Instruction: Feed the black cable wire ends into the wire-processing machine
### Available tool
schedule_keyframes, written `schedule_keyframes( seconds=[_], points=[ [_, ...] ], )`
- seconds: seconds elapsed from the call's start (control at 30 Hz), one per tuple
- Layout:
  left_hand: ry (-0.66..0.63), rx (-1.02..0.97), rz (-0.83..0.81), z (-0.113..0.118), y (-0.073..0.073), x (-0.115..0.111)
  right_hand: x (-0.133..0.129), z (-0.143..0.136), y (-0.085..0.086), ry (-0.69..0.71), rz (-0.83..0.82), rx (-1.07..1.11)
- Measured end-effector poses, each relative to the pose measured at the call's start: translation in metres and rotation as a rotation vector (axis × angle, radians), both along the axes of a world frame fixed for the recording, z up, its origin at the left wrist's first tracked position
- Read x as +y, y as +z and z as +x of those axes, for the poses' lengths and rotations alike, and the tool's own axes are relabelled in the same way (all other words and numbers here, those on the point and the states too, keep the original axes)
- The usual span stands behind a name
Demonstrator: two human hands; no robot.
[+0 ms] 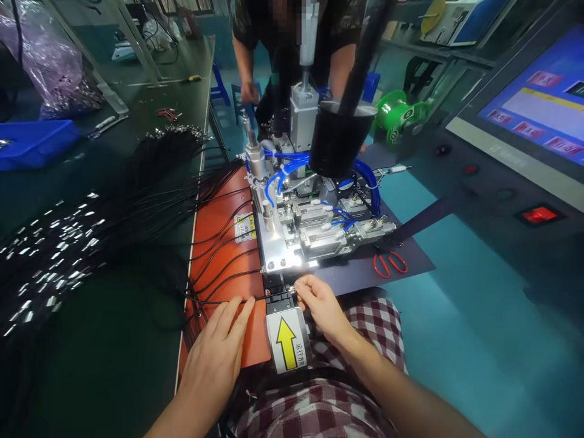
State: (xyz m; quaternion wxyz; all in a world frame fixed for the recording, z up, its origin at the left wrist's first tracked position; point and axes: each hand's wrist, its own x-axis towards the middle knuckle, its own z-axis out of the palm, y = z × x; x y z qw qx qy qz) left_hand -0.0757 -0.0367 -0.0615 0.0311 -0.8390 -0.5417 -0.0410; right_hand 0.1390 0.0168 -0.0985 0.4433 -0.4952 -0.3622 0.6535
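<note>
A thin black cable crosses the orange board into a small black fixture at the near end of a metal machine. My right hand is closed in a pinch on the cable's metal-tipped end, just right of the fixture. My left hand lies over the board with fingers stretched out, fingertips touching the cable; its thumb is hidden. Below the fixture is a white plate with a yellow arrow. Several other black cables spread over the board, running left.
A large bundle of cables with shiny ends covers the dark table at left, near a blue tray. Red-handled scissors lie right of the machine. A control screen stands at right. Another person is behind the machine.
</note>
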Motion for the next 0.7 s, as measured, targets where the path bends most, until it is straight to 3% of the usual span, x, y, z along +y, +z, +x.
schedule_keyframes(
  seconds=[0.33,0.43,0.53,0.63,0.7],
  points=[
    [0.015,-0.016,-0.041,0.002,0.001,-0.002,-0.013,0.033,-0.005,-0.132,-0.05,-0.06],
    [0.051,-0.031,-0.053,0.007,0.006,0.009,-0.019,0.04,-0.006,-0.139,-0.058,-0.098],
    [0.066,-0.068,-0.088,0.009,0.018,0.029,-0.022,0.041,-0.003,-0.127,-0.048,-0.108],
    [0.031,-0.227,-0.217,0.001,0.04,0.042,-0.025,0.043,0.001,-0.106,-0.039,-0.122],
    [-0.097,-0.338,-0.384,-0.008,0.056,0.04,-0.028,0.047,0.003,-0.097,-0.055,-0.136]
  ],
)
